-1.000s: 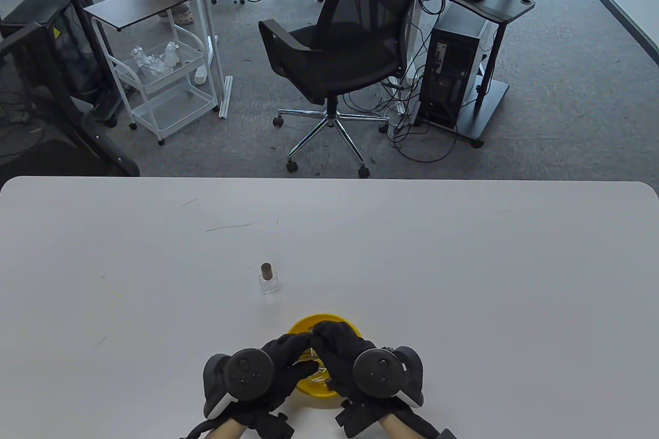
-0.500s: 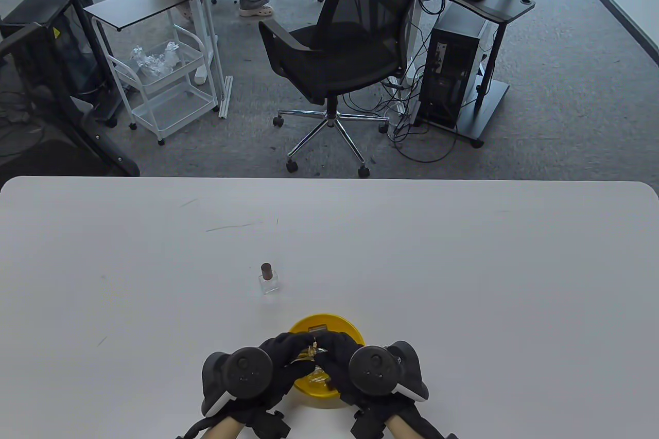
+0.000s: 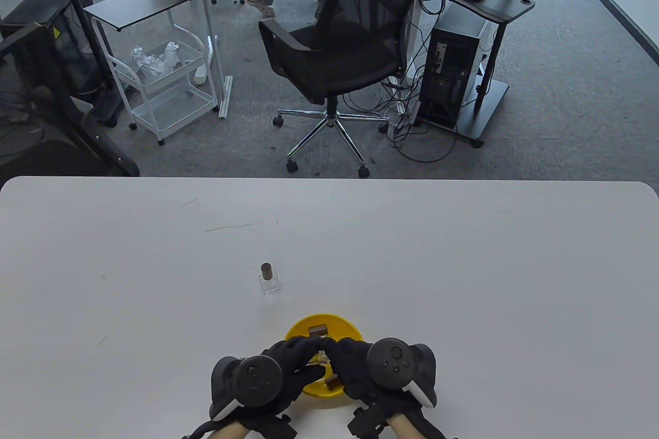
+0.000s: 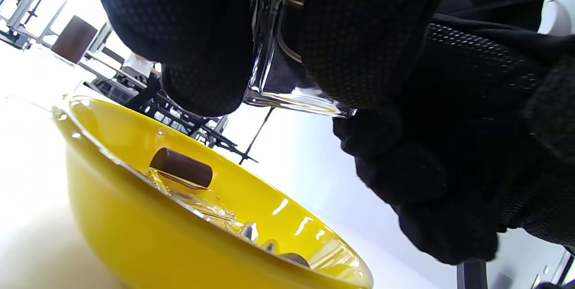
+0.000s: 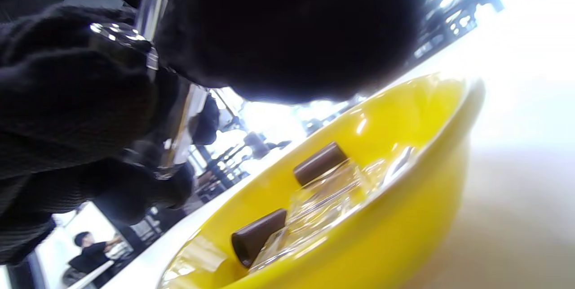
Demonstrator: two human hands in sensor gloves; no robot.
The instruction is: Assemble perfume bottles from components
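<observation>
Gripping a clear glass bottle [image 4: 278,55] between its fingers, the left hand [image 3: 288,372] holds it just above the yellow bowl [image 3: 346,327]; the left wrist view shows the square glass body pinched on two sides, clear of the bowl's contents. The right hand [image 3: 355,364] meets it at the bottle's top: the right wrist view shows a shiny metal part [image 5: 150,12] between the two gloves, but whether the right fingers pinch it or only touch it cannot be told, since the glove hides them.

A second ago both hands were deep over the bowl, covering most of it. Half a second ago they had drawn together with a small gold-coloured piece showing between the fingertips. Now they have slid toward 6 o'clock, the right hand shifting outward toward 3 o'clock, and the bowl shows more of itself: a brown cap [image 3: 318,329] near its 12 o'clock rim and another brown cap [image 3: 333,383] near 5 o'clock, with more clear glass lying among them.

This probably means a bottle and its spray fitting have been picked out and are being joined, with a cap still to follow.

A finished bottle [image 3: 268,279] with a brown cap stands upright on the worktop [image 3: 463,264], well apart from the bowl toward 11 o'clock; it has not moved.
</observation>
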